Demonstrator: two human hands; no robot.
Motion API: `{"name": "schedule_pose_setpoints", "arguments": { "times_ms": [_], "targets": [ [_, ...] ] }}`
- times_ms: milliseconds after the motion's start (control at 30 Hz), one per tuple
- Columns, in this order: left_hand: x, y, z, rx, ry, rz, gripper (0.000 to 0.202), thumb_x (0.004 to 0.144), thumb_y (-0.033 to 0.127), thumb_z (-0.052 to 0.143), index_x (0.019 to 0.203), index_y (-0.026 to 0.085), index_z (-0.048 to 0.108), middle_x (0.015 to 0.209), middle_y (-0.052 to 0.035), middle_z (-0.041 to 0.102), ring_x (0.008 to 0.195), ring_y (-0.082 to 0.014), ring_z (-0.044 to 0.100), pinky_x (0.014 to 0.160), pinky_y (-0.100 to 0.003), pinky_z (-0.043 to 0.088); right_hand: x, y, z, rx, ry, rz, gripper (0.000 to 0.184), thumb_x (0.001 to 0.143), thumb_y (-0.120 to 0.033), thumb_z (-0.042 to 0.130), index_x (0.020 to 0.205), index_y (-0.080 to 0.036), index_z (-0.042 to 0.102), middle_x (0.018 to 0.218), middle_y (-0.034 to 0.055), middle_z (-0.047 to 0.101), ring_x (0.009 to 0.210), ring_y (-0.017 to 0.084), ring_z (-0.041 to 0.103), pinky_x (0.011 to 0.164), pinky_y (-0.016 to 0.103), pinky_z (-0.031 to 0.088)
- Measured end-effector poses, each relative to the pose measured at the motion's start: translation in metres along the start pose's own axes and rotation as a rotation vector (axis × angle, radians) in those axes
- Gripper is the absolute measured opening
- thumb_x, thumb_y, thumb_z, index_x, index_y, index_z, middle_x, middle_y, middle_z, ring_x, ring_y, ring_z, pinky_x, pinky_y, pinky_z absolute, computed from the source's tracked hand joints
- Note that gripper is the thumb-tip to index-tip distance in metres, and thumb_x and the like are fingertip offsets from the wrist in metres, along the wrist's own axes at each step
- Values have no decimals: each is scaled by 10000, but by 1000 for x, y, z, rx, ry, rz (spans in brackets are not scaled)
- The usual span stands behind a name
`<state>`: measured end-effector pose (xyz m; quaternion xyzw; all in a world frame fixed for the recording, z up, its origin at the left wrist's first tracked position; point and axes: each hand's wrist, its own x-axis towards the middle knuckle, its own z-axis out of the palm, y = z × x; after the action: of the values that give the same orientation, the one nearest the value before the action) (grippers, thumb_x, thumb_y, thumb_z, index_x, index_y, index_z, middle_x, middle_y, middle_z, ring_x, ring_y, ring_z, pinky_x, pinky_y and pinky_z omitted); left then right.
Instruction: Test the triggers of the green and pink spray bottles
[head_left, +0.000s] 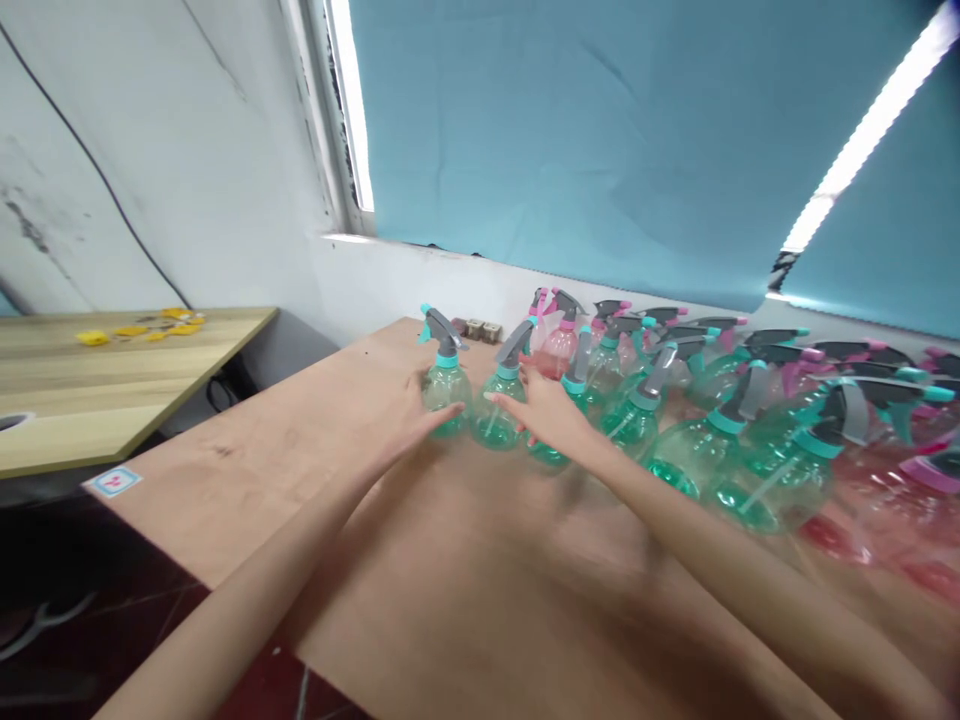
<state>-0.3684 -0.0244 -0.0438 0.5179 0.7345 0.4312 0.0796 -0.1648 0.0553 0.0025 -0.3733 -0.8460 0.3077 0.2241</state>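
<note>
My left hand is curled around the body of a green spray bottle, its thumb across the front. This bottle stands upright at the left end of the group, with a grey and turquoise trigger head. Beside it, my right hand grips a second green spray bottle from its right side, thumb over the front and the other fingers partly hidden. Just right of that hand stands another green spray bottle, partly covered by it. Green liquid shows low in these bottles.
More green spray bottles and pink spray bottles crowd the wooden table to the right. Small boxes sit at the back near the wall. A second table at left carries yellow pieces. A blue blind covers the window.
</note>
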Motion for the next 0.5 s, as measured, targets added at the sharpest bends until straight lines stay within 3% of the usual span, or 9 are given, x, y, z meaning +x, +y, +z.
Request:
{"name": "schedule_pose_setpoints", "arguments": {
  "times_ms": [233, 367, 500],
  "targets": [
    [-4, -1, 7, -19, 7, 33, 756, 783, 492, 677, 1389, 169, 360, 1393, -166, 490, 1288, -328, 481, 1037, -448, 410, 3, -1, 8, 0, -22, 44, 817, 837, -533, 627, 1420, -55, 312, 783, 130, 701, 461, 214, 620, 444, 332, 491],
    [-5, -3, 7, -15, 27, 27, 874, 741, 509, 711, 1424, 148, 301, 1447, -184, 413, 1368, -355, 373, 1088, -467, 349, 4, 0, 7, -6, -28, 48, 775, 847, -509, 614, 1402, -57, 317, 834, 146, 701, 471, 206, 621, 440, 326, 496],
    [-22, 4, -2, 21, 97, 0, 934, 717, 528, 727, 1436, 134, 280, 1457, -227, 352, 1389, -403, 296, 1096, -566, 289, -2, -3, 6, -31, -35, 22, 699, 853, -486, 608, 1337, -39, 376, 971, 216, 682, 535, 220, 656, 477, 340, 509]
  ]
}}
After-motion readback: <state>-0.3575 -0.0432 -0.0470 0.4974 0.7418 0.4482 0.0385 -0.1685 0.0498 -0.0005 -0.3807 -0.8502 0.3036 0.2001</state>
